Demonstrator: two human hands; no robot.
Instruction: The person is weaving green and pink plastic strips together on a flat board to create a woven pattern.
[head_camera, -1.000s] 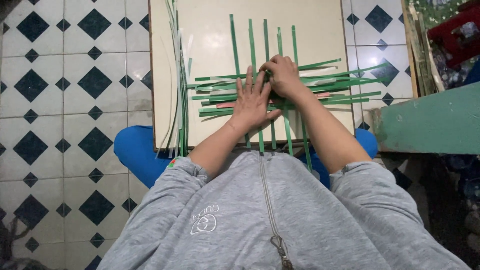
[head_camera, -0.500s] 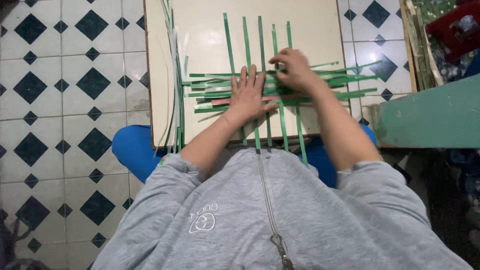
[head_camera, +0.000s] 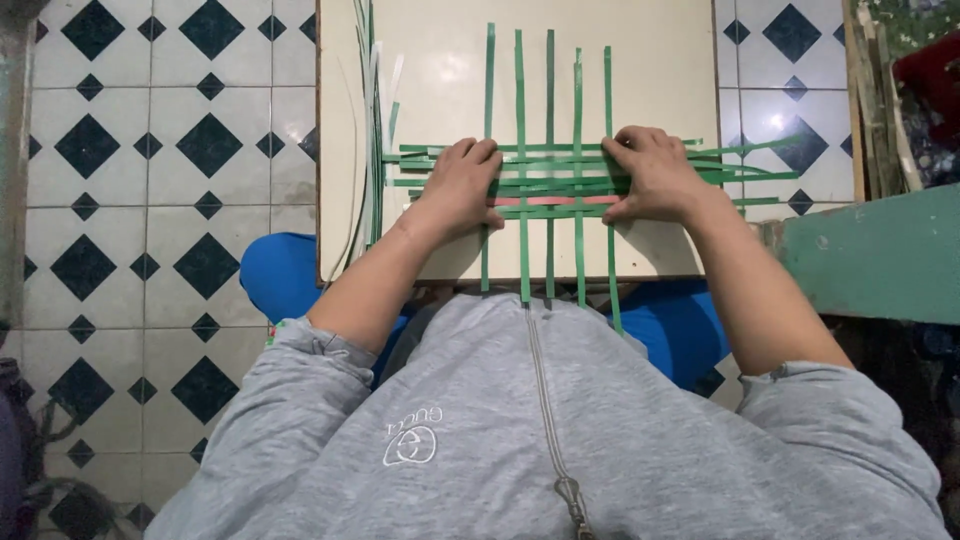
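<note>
I count five green upright strips (head_camera: 549, 150) running away from me across the cream bench (head_camera: 660, 80), crossed by a band of green sideways strips (head_camera: 560, 182) too tightly packed for me to count, and one pink strip (head_camera: 545, 201) lying among the lowest of that band. My left hand (head_camera: 462, 188) lies flat on the left end of the woven patch, fingers together and pressing the sideways strips down. My right hand (head_camera: 655, 175) presses the right end the same way, fingers curled over the strips just right of the fifth upright. A loose bundle of spare green strips (head_camera: 372, 120) lies left of the weave, along the bench's left edge. The uprights overhang the bench's near edge toward my grey sweater (head_camera: 560, 440). Beyond the weave the bench is bare up to the top of the view; right of the weave the sideways ends reach past the bench edge over the tiled floor (head_camera: 140, 150).
</note>
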